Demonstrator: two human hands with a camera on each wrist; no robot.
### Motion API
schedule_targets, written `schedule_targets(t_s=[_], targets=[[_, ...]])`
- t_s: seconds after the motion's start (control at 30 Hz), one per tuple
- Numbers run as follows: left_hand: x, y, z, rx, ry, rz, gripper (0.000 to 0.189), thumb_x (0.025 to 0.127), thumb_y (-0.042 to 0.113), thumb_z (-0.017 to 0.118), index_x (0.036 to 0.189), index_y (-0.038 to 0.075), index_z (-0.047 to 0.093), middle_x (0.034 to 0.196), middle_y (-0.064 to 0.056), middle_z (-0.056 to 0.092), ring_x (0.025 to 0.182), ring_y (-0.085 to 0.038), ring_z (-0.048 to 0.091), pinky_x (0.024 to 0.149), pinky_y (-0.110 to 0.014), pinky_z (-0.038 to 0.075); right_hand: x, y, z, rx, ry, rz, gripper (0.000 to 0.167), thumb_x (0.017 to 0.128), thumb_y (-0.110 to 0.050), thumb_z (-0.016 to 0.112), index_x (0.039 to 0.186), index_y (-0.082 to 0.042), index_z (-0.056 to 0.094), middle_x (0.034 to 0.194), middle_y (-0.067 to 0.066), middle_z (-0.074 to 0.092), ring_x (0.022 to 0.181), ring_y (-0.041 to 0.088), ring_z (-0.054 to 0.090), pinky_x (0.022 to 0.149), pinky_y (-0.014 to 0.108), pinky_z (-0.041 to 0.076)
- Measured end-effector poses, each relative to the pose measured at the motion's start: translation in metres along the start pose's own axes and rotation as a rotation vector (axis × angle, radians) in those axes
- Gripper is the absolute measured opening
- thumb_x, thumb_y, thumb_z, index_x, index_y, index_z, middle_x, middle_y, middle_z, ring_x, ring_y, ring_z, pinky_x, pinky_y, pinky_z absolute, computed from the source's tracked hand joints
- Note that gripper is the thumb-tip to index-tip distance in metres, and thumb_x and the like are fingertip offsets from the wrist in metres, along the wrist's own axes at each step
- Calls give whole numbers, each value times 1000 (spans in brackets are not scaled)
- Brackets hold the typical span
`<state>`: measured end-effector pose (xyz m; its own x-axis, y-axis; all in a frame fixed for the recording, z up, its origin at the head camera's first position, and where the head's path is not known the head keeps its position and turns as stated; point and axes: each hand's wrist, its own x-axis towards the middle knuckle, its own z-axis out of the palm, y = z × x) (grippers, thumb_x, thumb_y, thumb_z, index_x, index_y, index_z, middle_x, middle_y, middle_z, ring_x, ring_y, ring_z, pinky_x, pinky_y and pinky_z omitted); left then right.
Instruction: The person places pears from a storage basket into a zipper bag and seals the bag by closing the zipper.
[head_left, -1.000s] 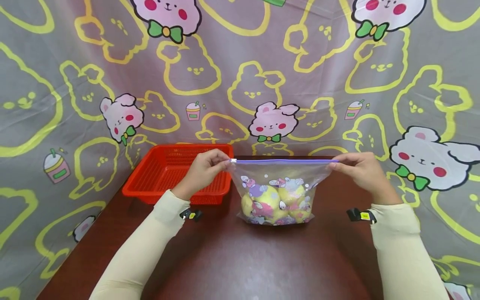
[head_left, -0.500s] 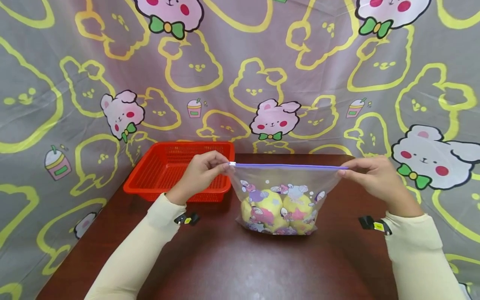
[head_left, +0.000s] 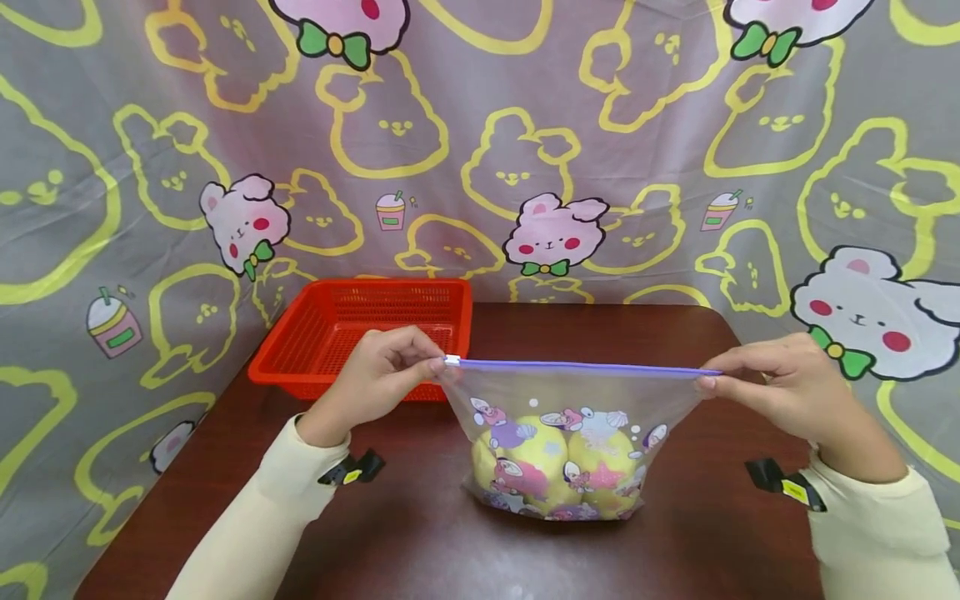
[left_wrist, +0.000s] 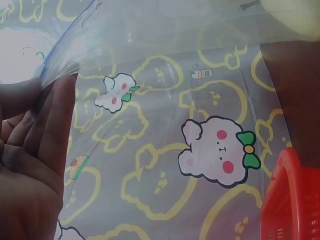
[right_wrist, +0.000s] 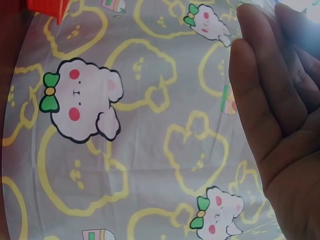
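Note:
A clear zip bag [head_left: 558, 433] with printed shells and stars hangs stretched between my hands, its purple zip edge running across the top. Several round yellow fruits [head_left: 525, 454] sit inside it; the print hides part of them, so their kind is unclear. My left hand [head_left: 378, 375] pinches the zip's left end, right at the white slider [head_left: 452, 360]. The opposite end is pinched between thumb and forefinger of my right hand [head_left: 802, 396]. In the left wrist view the bag's film [left_wrist: 165, 25] spreads out from the left hand [left_wrist: 32, 150]. The right wrist view shows the right hand's [right_wrist: 285, 120] palm side.
Behind the left hand a red plastic basket [head_left: 300, 333] stands at the back left of the dark brown table [head_left: 420, 533]. A patterned cloth [head_left: 450, 108] with cartoon rabbits hangs around the table's back and sides.
The bag has come nearer to me, lower in the head view, with both hands still pinching its zip ends. My hands have drawn farther apart.

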<state>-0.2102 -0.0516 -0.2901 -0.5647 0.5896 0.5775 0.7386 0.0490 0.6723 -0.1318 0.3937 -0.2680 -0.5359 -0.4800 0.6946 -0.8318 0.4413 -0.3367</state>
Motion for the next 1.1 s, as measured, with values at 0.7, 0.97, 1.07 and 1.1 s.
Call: schedule_targets(t_s=[0.7,0.97,1.07,1.1], targets=[[45,-58,0,56,-80,-255,6,91,14,70,97,13,67,86,3,71,79,-20,68,76,-32,56,4,58,7,-98,-34,460,15,80,0,78,88,-13,76,74,-6,69,65,11,59,59,19,47],[70,-84,1,155,-107,-320,4,93,16,69,94,13,66,87,-2,68,78,-28,63,73,-34,54,4,94,15,-49,-43,634,13,89,-17,73,97,-7,75,77,1,70,72,20,64,67,25,51],[79,-93,0,182,-123,-334,4,93,16,68,93,12,66,85,-3,68,76,-26,61,70,-35,53,4,106,18,-18,-50,679,19,90,-23,72,99,-6,74,78,2,70,75,19,65,69,26,51],[82,-96,0,192,-128,-342,4,93,16,67,93,12,66,85,-3,68,76,-26,60,70,-35,52,5,110,19,-1,-47,685,19,90,-23,72,99,-5,74,79,3,71,75,19,66,70,26,51]])
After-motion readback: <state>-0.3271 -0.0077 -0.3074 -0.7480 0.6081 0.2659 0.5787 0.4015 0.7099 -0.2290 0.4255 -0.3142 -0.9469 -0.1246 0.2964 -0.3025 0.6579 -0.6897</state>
